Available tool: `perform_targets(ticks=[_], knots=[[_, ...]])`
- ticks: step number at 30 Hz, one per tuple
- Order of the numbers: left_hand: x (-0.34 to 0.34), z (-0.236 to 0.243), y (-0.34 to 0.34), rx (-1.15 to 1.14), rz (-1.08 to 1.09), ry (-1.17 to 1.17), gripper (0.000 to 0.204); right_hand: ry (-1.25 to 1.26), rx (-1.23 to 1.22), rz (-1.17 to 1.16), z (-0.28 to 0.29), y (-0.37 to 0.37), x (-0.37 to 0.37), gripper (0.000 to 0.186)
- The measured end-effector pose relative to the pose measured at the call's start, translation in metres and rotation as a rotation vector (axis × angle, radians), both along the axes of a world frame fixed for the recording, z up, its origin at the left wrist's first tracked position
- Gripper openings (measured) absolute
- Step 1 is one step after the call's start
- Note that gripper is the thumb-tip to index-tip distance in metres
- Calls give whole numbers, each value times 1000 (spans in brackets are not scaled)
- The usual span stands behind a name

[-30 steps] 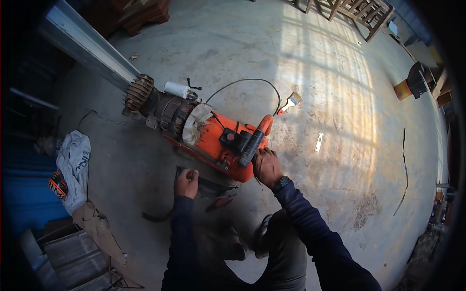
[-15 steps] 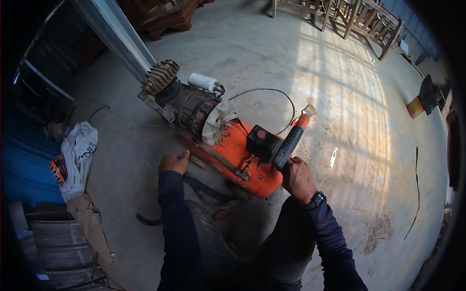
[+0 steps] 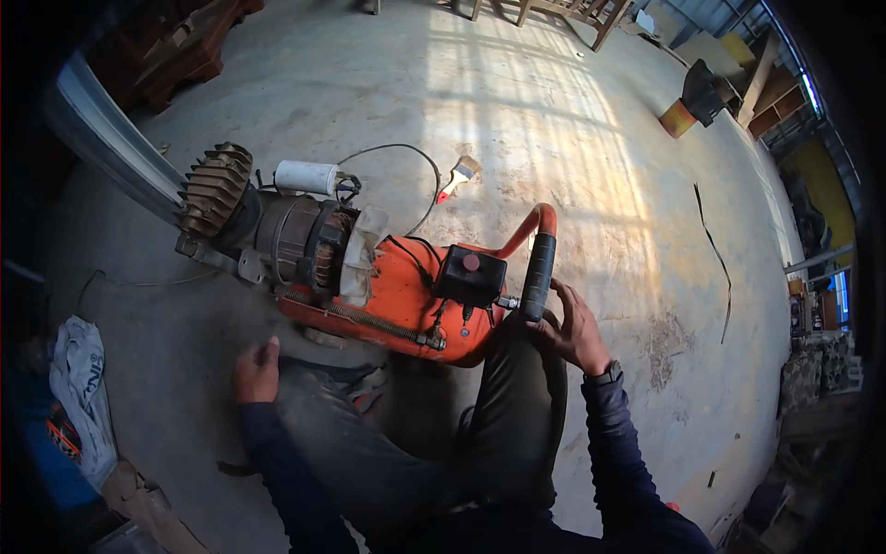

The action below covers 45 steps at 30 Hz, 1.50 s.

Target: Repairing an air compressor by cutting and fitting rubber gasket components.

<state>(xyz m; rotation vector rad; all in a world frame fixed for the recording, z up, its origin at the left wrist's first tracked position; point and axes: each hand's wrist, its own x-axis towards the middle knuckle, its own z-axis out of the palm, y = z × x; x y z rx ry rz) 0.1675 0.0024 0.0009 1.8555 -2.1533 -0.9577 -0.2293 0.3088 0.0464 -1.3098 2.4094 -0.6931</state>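
Compressor: the air compressor (image 3: pixel 383 286) lies along the floor (image 3: pixel 609 222), in front of the person; the clock is centred on its orange tank (image 3: pixel 399 300).
Joined parts: the finned cylinder head (image 3: pixel 217 189) and motor (image 3: pixel 286 235) sit in place toward 10 o'clock, the white capacitor (image 3: pixel 306 176) toward 11; on this showing, the main assembly looks done.
Switch box: the black box (image 3: pixel 471 277) with its red button is mounted toward 3 o'clock.
Braided line: the line (image 3: pixel 360 320) runs along the near edge, toward 8 o'clock, to a fitting that looks connected; its tightness cannot be judged.
Fan: the pale fan (image 3: pixel 362 257), toward 10 o'clock, is bare; the lack of a cover seems the plainest unfinished point.
Handle: the bent orange handle (image 3: pixel 538 277) with its black grip stands fixed at 3 o'clock.
Right hand: the hand (image 3: pixel 577 337) is between 3 and 4 o'clock, fingers apart and slightly bent, beside the grip's lower end; contact cannot be told.
Left hand: the hand (image 3: pixel 257 372) is at 8 o'clock, near the left leg, fingers loosely curled, thumb up; whether it holds anything cannot be told.
Paintbrush: the brush (image 3: pixel 459 175) lies unheld at 1 o'clock, near the dark cable (image 3: pixel 437 175).
Black strip: the strip (image 3: pixel 713 263) lies well apart at 3 o'clock, loose.
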Motion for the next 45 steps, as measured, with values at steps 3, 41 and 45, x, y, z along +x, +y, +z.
perform_targets(ticks=[3,41,45], knots=[[-5,9,37,104,80,167,49,-6,1,-163,-1,21,31,62],[-163,31,38,-903,152,360,125,-1383,-607,-4,-86,-224,117,67],[-178,41,38,-941,120,284,127,-1486,-628,50,-112,-234,108,70]])
